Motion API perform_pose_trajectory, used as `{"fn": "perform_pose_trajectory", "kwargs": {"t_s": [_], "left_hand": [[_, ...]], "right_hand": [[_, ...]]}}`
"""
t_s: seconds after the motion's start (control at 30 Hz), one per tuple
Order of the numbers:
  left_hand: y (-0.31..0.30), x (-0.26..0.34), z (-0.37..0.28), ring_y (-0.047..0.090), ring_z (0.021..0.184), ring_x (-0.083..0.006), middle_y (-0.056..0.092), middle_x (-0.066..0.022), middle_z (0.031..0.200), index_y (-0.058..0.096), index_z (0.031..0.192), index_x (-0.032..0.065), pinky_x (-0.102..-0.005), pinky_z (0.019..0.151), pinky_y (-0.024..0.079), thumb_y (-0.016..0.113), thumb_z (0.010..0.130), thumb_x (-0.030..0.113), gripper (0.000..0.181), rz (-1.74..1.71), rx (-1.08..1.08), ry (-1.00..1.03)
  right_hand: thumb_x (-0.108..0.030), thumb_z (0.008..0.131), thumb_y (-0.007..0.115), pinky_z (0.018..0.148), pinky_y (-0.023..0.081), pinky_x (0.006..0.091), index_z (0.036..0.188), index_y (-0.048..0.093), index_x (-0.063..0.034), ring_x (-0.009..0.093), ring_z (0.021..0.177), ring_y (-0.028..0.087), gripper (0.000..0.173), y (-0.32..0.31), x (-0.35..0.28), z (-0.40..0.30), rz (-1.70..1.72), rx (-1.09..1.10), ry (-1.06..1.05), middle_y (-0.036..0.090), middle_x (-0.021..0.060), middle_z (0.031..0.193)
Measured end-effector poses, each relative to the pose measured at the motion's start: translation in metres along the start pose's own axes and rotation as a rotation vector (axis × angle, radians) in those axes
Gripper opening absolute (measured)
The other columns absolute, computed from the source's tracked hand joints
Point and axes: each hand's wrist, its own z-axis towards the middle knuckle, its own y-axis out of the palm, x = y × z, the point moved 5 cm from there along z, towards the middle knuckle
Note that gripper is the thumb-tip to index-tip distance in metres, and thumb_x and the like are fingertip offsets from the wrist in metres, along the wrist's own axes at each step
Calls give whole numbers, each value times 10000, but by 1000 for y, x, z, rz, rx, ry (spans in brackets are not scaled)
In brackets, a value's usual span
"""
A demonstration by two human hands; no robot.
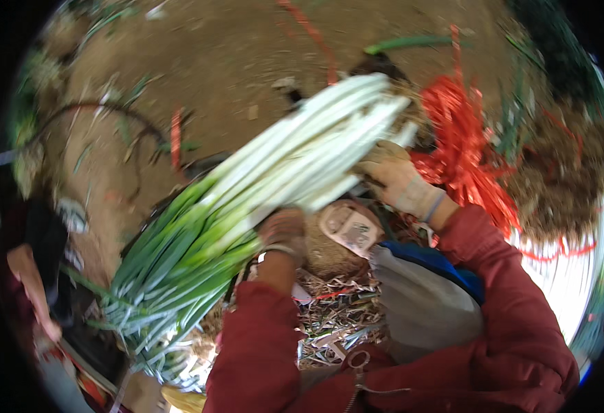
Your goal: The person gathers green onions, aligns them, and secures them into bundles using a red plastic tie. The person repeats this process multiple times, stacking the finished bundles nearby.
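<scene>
A large bunch of long green onions [302, 139] lies slantwise before me, its white stalks and roots at the upper right and its green leaves at the lower left. My left hand [284, 232], in a soiled work glove, is at the bunch's lower edge near the middle; its fingers are partly hidden by the stalks. Close to the root end, my right hand [392, 178], gloved too, rests against the white stalks, and its grip is blurred. Just right of it hangs a bundle of red plastic twine [459, 139].
Stacked green onions with roots [555, 191] stand at the right. Another person's arm [33, 289] shows at the far left. Bare soil [219, 62] with leaf scraps and red strips lies beyond the bunch; a shoe [351, 227] and plant litter [338, 310] are below it.
</scene>
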Motion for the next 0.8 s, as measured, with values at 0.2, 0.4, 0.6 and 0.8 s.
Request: {"fn": "perform_pose_trajectory", "kwargs": {"t_s": [0.2, 0.4, 0.6, 0.8], "left_hand": [[-16, -11, -22, 700, 774, -319, 703, -182, 805, 725, 824, 26, -456, 646, 559, 644, 773, 134, 145, -232, 89, -133], [-22, -45, -133, 386, 1332, -326, 443, -198, 1378, 434, 1345, -10, -460, 1135, 266, 734, 734, 375, 782, -145, 445, 224], [34, -187, -212, 324, 1328, -352, 404, -150, 1405, 442, 1383, 131, -531, 1131, 177, 593, 783, 370, 664, 168, 716, -38], [39, -218, -220, 480, 1230, -316, 512, -128, 1325, 505, 1307, 144, -477, 1074, 333, 502, 848, 148, 459, 79, 934, 136]], "right_hand": [[-179, 844, 571, 847, 490, 456, 1136, 586, -36, 398, 943, 619, 326, 71, -77, 55, 167, -636, 18, 652, 229, 944], [-148, 760, 603, 827, 505, 457, 1144, 495, 20, 410, 900, 632, 433, 115, -112, 56, -119, -847, 114, 648, 251, 931], [-150, 782, 574, 802, 488, 471, 1055, 513, 4, 420, 962, 605, 320, 134, -153, 59, -115, -902, -55, 614, 261, 1030], [-306, 805, 650, 842, 474, 388, 1136, 565, 24, 289, 955, 611, 475, 164, -187, 91, 210, -999, 63, 636, 180, 1027]]}}
